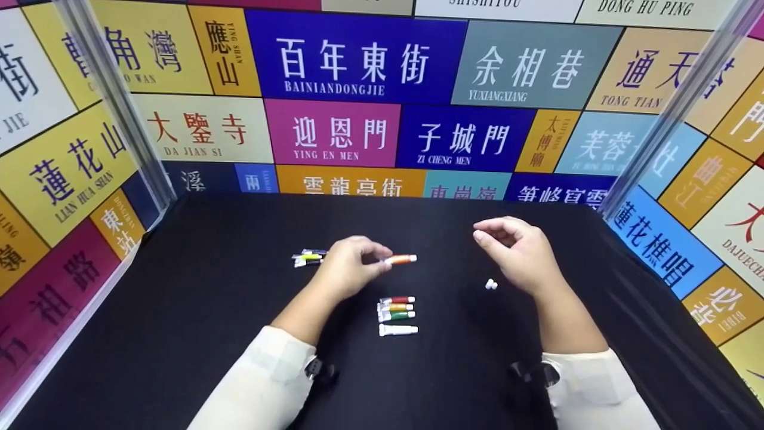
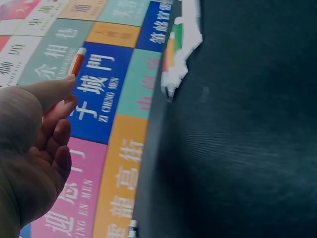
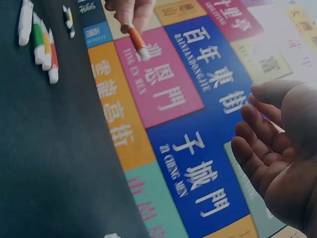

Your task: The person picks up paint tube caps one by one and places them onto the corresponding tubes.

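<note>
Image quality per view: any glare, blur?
Head: backdrop lettering mostly crisp, black table shows little shadow detail; left wrist: tube row soft and smeared, labels unreadable; right wrist: glare pales the backdrop's upper right, orange tube's outline clear.

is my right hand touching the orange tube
Apart. The head view shows a wide gap between the right hand and the orange tube, pinched by the left hand.

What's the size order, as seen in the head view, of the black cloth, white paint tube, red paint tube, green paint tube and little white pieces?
1. Black cloth
2. White paint tube
3. Red paint tube and green paint tube: too alike to rank
4. Little white pieces
</note>
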A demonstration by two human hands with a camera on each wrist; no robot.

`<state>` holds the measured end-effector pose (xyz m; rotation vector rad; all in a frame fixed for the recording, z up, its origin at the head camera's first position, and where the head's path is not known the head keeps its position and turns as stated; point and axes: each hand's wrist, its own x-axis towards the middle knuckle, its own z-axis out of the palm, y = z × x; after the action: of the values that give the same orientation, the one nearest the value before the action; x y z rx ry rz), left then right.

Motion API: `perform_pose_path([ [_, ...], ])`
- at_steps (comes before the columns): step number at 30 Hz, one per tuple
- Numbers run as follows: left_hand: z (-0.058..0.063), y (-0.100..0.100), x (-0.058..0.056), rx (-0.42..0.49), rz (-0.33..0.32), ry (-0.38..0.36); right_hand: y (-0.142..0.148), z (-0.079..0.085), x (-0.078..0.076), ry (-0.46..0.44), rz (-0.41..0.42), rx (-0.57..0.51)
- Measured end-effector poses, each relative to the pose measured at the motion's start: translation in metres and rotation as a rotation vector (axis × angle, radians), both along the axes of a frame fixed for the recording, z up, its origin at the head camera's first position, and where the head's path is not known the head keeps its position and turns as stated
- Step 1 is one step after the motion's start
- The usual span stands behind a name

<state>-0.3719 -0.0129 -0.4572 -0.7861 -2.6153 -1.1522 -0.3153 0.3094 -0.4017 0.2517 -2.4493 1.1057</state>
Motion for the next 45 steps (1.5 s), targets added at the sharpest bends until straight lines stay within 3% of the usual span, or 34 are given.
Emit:
perform_pose_path([
  [6, -0.011, 0.005, 0.001, -0.043, -0.009, -0.110, 0.013, -0.016, -0.013, -0.076, -0.013, 0.000],
  [13, -0.019, 0.006, 0.001, -0.073, -0.034, -0.125, 0.027, -0.036, -0.025, -0.165, -0.006, 0.023],
  [21, -0.025, 0.008, 0.001, -0.136, -0.011, -0.226, 0.040, -0.056, -0.034, -0.213, -0.024, 0.048],
  [36, -0.035, 0.006, -0.002, -0.168, -0.046, -0.214, 0.059, -0.079, -0.038, -0.388, 0.017, 0.052],
  [45, -0.036, 0.007, -0.002, -0.184, -0.048, -0.194, 0.071, -0.093, -0.041, -0.443, 0.067, 0.086],
])
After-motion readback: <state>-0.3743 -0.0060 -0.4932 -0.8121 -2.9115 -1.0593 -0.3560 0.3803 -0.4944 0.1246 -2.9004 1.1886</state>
